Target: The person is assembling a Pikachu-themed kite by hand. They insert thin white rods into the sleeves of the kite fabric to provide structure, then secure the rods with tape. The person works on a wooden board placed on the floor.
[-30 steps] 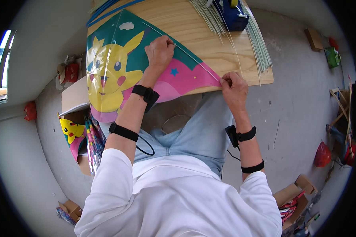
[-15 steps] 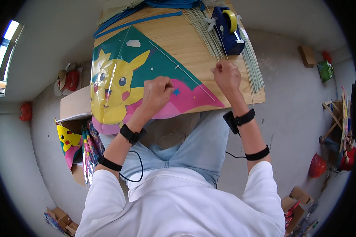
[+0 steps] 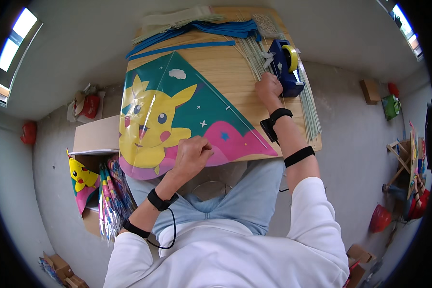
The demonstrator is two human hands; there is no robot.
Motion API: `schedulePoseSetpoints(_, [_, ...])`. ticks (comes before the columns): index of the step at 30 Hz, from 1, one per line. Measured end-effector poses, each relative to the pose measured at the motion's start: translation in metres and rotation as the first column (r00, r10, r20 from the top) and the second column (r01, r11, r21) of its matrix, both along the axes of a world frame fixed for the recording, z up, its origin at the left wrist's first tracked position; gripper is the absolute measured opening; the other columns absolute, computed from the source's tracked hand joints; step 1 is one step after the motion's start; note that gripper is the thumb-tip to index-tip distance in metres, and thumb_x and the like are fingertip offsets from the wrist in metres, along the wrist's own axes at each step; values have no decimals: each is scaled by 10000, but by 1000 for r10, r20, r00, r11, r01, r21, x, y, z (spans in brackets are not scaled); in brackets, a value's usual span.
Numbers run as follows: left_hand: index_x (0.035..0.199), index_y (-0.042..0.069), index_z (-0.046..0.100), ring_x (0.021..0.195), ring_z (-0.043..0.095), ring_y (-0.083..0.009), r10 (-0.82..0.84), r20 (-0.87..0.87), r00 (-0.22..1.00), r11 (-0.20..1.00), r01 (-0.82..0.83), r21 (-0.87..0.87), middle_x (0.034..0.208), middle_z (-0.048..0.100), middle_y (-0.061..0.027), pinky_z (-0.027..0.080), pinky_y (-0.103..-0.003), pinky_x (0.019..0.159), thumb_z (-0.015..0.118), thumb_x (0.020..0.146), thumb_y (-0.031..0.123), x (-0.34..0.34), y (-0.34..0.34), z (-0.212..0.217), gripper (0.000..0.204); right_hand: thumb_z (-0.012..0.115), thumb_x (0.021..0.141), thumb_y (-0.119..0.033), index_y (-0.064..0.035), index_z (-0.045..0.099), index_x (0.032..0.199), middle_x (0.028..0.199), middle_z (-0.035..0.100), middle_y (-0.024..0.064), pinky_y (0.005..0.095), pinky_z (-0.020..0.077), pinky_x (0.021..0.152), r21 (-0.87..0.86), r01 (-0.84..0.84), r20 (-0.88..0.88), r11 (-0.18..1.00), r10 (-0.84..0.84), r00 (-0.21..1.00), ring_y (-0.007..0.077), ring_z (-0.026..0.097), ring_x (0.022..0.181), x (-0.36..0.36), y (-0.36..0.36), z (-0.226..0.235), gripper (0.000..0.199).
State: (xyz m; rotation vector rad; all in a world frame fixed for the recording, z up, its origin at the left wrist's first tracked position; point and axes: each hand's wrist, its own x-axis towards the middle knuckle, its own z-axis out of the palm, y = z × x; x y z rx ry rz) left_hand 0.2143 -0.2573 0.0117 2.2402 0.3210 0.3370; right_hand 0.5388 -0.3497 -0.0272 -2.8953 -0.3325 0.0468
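The person's left hand (image 3: 193, 156), low and just left of the frame's centre, is folded into a loose fist at the lower part of a printed kite-shaped sheet (image 3: 182, 101); its inner side is hidden. The right hand (image 3: 270, 89), upper right of centre, has its fingers bent inward just beside a blue tape dispenser (image 3: 296, 87) with a yellow roll (image 3: 293, 56); whether it grips anything cannot be told. The sheet, green and pink with a yellow cartoon figure, lies flat left of centre on a wooden table (image 3: 247, 93). A thin pale rod (image 3: 247, 126) runs along its right slanting edge, a small white piece across it near mid-length. Pale sticks (image 3: 251, 54) lie left of the dispenser, more to its lower right. Blue strips (image 3: 192, 30) cross the upper centre, near a clear packet (image 3: 266, 26). Left of the table stands an open cardboard box (image 3: 96, 134) with colourful wrapped bundles (image 3: 111, 206).
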Motion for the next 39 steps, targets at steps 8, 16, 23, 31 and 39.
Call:
schedulePoseSetpoints(8, [829,-32,670,621,617,-225,-24,-6,1000,999,24,-35,729,636,-136,467,-335,573,743,766,30,8,4,1,114,736,780,-216,-88,757,832,906,751,153,364,581,738,187,27,33,982,-34,999,300,737,894,-6,-36,6,140])
schedulePoseSetpoints(16, [992,-31,694,760,669,-144,-54,-73,996,916,20,-401,841,702,-70,535,-278,689,724,884,107,57,-2,13,178,681,830,-36,-1,681,774,671,649,61,264,343,416,748,334,-532,573,216,819,81,470,463,-106,-151,44,67])
schedulePoseSetpoints(23, [1006,-10,689,786,668,-121,-115,-28,993,593,46,-804,859,704,-56,546,-252,748,709,928,148,106,-48,43,177,672,882,-37,-11,680,841,675,624,17,201,309,423,795,441,-593,417,380,710,31,438,484,-211,-209,86,49])
schedulePoseSetpoints(31, [949,17,677,746,672,-120,-240,-75,968,575,80,-814,840,698,-57,566,-261,702,713,919,138,103,-64,52,130,673,866,-7,-6,683,851,704,627,-6,215,409,554,823,382,-528,420,316,788,52,555,655,-228,-226,90,18])
schedulePoseSetpoints(39, [926,23,642,733,693,-152,-146,-70,987,572,26,-820,845,703,-78,581,-277,710,666,928,95,94,-58,49,77,670,875,-21,12,686,868,711,628,4,242,449,528,817,326,-529,475,394,751,73,542,569,-233,-218,92,37])
